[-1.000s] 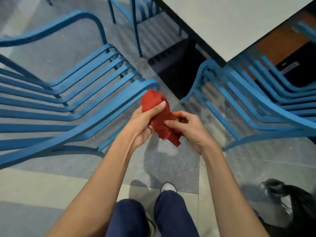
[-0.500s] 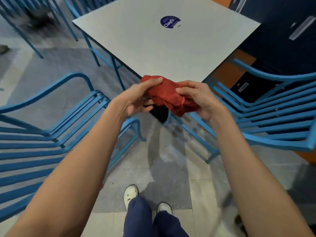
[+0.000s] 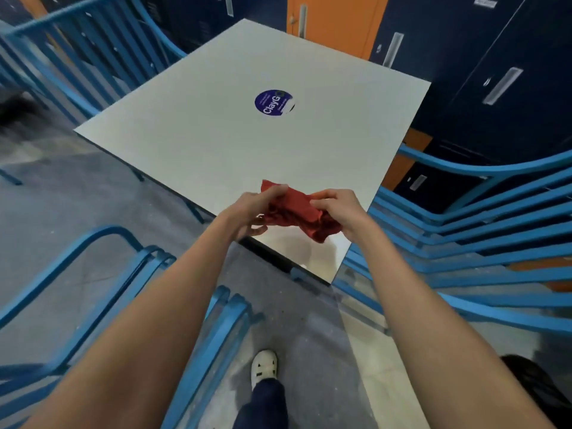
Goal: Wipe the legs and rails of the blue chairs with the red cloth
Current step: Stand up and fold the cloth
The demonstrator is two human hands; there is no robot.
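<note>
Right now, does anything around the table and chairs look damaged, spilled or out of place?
One small thing: the round purple sticker on the table has a white patch at its right edge, as if torn or peeled. No spill shows. The left hand and right hand hold the red cloth bunched.

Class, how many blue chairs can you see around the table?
3 blue chairs: one lower left, one right of the table, one beyond its upper-left edge. Others may be hidden out of frame.
</note>
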